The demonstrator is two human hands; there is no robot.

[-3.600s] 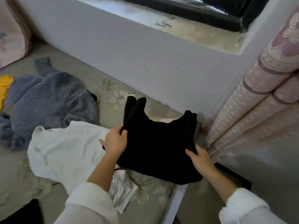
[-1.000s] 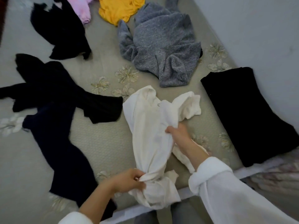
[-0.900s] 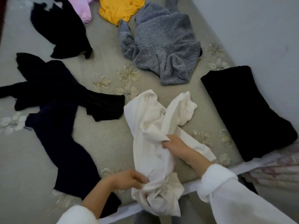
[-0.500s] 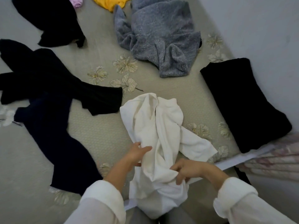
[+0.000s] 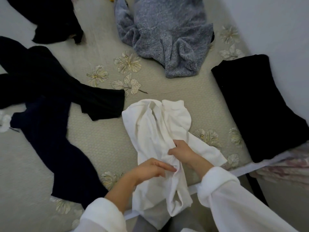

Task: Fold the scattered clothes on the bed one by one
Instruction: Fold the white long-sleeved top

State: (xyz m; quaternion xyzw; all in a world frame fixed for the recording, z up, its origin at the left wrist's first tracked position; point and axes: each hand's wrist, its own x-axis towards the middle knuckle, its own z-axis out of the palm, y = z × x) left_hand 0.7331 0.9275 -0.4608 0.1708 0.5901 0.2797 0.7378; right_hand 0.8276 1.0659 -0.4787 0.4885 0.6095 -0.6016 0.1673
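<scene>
A crumpled white garment (image 5: 155,129) lies at the near edge of the bed (image 5: 107,141), its lower end hanging over the edge. My right hand (image 5: 181,152) grips a bunch of its cloth near the middle. My left hand (image 5: 151,168) is beside it, fingers extended onto the same cloth with the thumb underneath, pinching it. A folded black garment (image 5: 255,104) lies flat at the right, close to the wall.
A grey knit sweater (image 5: 165,32) is heaped at the top middle. Black garments (image 5: 50,81) sprawl at the left, with a dark navy one (image 5: 55,148) below them and another black piece (image 5: 50,19) at top left. A white wall (image 5: 275,22) borders the right.
The folded black garment was laid down at the right. Both hands then moved along the white garment, and now they have come together at its middle, bunching the cloth.
</scene>
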